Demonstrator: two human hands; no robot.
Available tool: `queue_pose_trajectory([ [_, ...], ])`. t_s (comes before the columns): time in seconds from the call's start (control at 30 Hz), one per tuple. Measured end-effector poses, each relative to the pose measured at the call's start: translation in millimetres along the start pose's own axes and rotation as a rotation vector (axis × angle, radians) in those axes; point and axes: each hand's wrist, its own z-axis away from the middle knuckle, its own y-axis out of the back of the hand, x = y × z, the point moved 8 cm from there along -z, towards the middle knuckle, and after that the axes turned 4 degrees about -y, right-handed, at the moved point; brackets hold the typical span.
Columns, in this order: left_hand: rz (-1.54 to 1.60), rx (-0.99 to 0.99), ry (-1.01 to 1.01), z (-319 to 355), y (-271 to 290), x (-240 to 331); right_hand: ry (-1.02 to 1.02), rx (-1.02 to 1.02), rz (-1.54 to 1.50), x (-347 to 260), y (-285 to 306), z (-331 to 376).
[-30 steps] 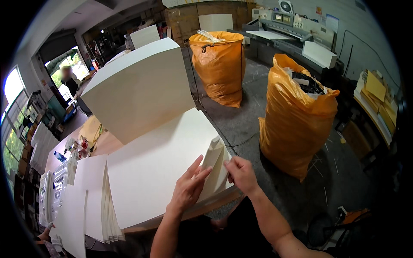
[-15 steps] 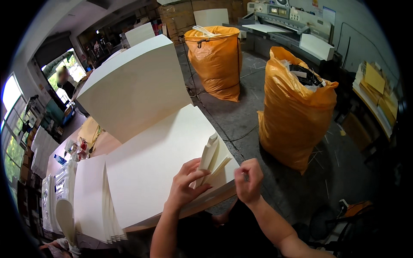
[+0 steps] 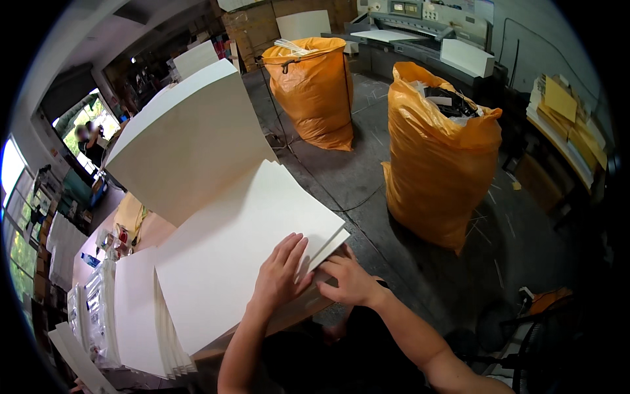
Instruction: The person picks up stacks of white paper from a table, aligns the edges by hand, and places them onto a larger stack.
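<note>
A large white card sheet [image 3: 223, 256] lies on top of a stack at the near edge of the table. Along its right edge runs a narrow folded white flap [image 3: 328, 249]. My left hand [image 3: 281, 272] rests open on the sheet, fingers stretched, with the thumb side beside the flap. At the edge, my right hand [image 3: 351, 279] has its fingers bent around the flap; part of its grip is hidden. Behind the sheet stands a tall stack of white card [image 3: 190, 138], its top curving over.
Fanned white sheets [image 3: 134, 308] and plastic-wrapped packs [image 3: 102, 315] lie at left. Two orange sacks, one nearer [image 3: 440, 164] and one farther [image 3: 312, 98], stand on the floor. A grey machine [image 3: 420, 39] is at the back. A person [image 3: 92, 141] is near the far doorway.
The folded white piece that stood up in my left hand now lies low along the sheet's edge. My left hand has flattened. The right moved from above the floor, leftward to the edge.
</note>
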Motion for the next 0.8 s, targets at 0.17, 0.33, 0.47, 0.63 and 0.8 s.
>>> queue_pose_trajectory([
  [0.17, -0.013, 0.024, -0.055, -1.4, 1.1, -1.7, -0.258, 0.343, 0.173, 28.3, 55.1, 20.9],
  [0.33, 0.079, 0.067, 0.053, 0.2, 2.6, -2.9, -0.326, 0.001, 0.363, 42.8, 53.5, 0.7],
  [0.47, 0.060, 0.057, 0.018, -0.5, 5.8, -1.0, -0.331, 0.143, 0.061, 6.4, 56.1, -23.5],
  [0.63, 0.127, 0.040, 0.041, -1.2, 7.6, -6.5, -0.579, 0.141, -0.903, 41.7, 22.4, -19.5],
  [0.8, 0.232, 0.017, 0.047, -0.9, 6.2, -16.1, -0.325, 0.326, -0.266, 27.8, 32.7, -28.1],
])
